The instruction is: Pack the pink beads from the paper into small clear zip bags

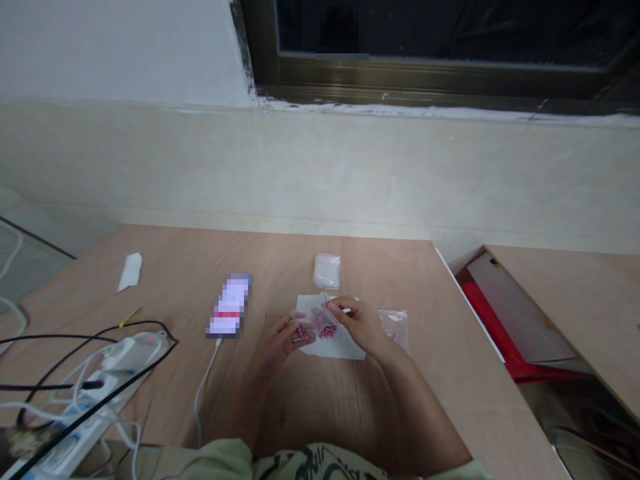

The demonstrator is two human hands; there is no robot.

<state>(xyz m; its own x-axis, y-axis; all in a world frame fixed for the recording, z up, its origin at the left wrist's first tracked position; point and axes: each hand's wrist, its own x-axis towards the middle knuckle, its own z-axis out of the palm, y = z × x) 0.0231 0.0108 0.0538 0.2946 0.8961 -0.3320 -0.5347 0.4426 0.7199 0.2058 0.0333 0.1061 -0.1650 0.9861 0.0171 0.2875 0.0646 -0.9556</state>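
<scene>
My left hand [284,339] is curled at the left side of a white sheet of paper [345,347], with small dark pink beads [301,331] at its fingertips. Over the paper, my right hand [353,320] pinches the edge of a small clear zip bag [319,312] that has a red strip along its top. A small pile of pink beads [327,331] shows just below that bag; whether they lie inside it or on the paper I cannot tell.
A stack of clear bags [327,271] lies behind the paper, and another zip bag [395,323] with some pink bits sits to the right. At left are a phone [230,307] on a cable, a white scrap [131,271] and a power strip [127,360] with tangled cords.
</scene>
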